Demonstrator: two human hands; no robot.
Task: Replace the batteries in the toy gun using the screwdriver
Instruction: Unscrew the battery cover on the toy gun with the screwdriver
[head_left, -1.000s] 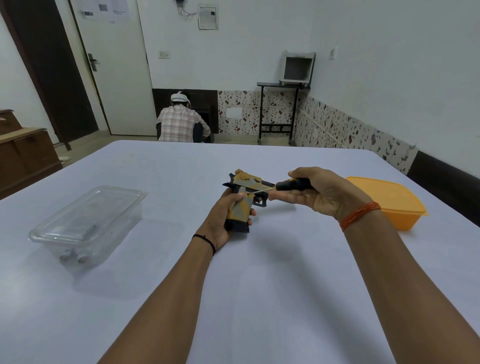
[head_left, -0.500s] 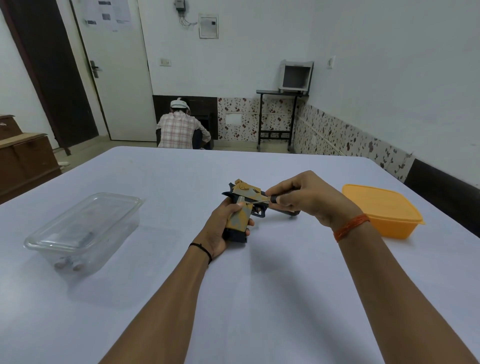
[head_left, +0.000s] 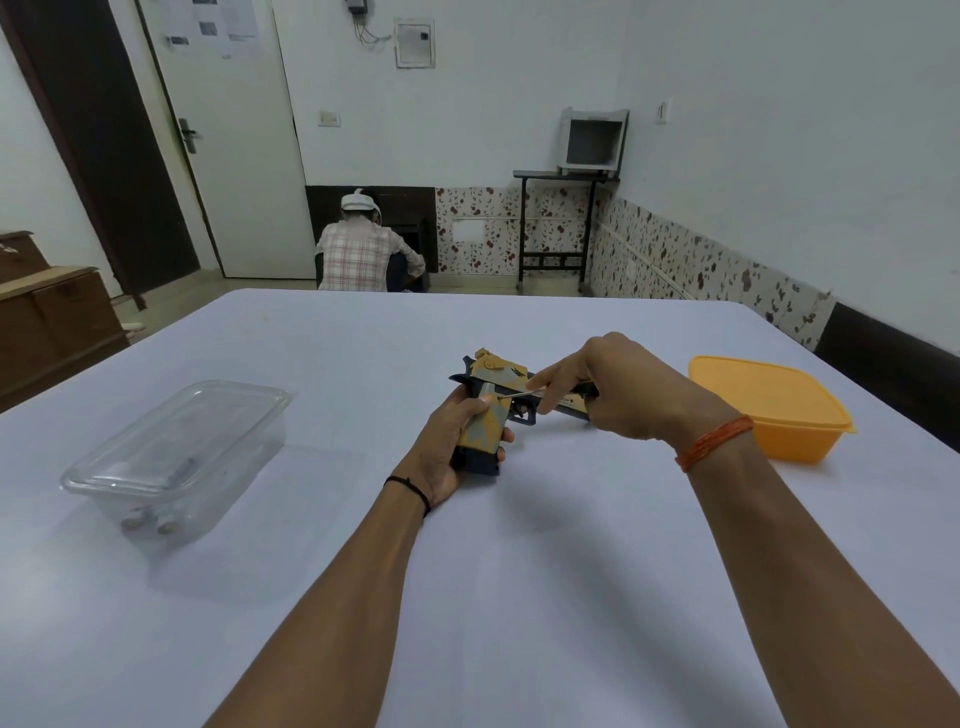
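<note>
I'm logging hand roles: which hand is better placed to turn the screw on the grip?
Right. The right hand already holds the screwdriver with its tip at the toy gun grip; the left hand is wrapped around that grip, steadying it.

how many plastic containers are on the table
2. A clear lidded container sits on the table's left side, and an orange lidded container sits on the right, beyond the right wrist. None appear hidden.

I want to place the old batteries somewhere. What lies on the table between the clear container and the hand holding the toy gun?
In the head view, only bare table lies between the clear container and the left hand holding the toy gun.
</note>
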